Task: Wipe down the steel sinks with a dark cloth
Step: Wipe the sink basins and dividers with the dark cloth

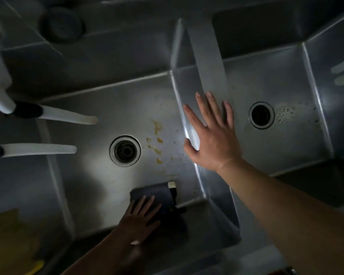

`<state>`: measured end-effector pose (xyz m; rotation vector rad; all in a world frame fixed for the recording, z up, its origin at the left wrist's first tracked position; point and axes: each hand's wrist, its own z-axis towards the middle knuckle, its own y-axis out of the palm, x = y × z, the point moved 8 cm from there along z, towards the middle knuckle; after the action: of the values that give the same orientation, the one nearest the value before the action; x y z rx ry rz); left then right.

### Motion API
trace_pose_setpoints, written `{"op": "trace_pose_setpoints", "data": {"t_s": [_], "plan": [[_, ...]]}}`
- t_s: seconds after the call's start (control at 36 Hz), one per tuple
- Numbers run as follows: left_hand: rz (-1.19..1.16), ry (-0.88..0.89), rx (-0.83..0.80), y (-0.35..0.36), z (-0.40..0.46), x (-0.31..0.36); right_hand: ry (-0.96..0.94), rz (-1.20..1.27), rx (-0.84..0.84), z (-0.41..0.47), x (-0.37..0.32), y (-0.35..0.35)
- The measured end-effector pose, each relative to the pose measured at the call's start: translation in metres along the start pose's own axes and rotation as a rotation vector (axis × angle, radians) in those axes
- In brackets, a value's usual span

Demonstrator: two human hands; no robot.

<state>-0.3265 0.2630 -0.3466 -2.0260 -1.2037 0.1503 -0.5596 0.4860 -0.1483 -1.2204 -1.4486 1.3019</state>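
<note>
Grey steel sinks (99, 100), yellow-brown stains (157, 139) nr left drain, dark navy cloth (157, 193), white spouts (68, 116).

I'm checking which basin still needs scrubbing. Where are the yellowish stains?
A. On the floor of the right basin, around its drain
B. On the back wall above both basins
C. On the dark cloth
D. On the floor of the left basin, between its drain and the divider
D: the yellowish stains lie on the left basin floor, between its drain and the divider, beyond the cloth under the left hand.
</note>
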Motion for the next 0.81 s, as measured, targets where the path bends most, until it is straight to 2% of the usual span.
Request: {"op": "trace_pose_setpoints", "data": {"t_s": [0.08, 0.19, 0.22, 0.28, 0.39, 0.5, 0.64, 0.81], "plan": [[0.043, 0.056, 0.038, -0.016, 0.016, -0.009, 0.012, -0.019, -0.025, -0.001, -0.001, -0.002], [0.033, 0.007, 0.09, -0.05, 0.062, -0.028, 0.02, -0.037, -0.011, -0.001, -0.002, -0.002], [0.045, -0.009, 0.153, -0.062, 0.075, -0.038, 0.019, -0.032, 0.002, -0.001, -0.003, -0.003], [0.016, -0.065, 0.263, -0.093, 0.101, -0.061, 0.019, -0.018, 0.02, -0.001, -0.002, -0.004], [-0.087, -0.248, 0.353, -0.159, 0.15, -0.119, 0.021, -0.021, 0.04, -0.001, -0.001, -0.003], [-0.238, -0.437, 0.367, -0.21, 0.194, -0.175, 0.02, -0.024, 0.063, -0.001, -0.001, -0.002], [-0.297, -0.428, 0.37, -0.23, 0.207, -0.184, 0.011, -0.019, 0.088, -0.002, -0.001, -0.001], [-0.319, -0.409, 0.283, -0.2, 0.183, -0.173, 0.019, -0.001, 0.077, -0.002, -0.001, -0.002]]}}
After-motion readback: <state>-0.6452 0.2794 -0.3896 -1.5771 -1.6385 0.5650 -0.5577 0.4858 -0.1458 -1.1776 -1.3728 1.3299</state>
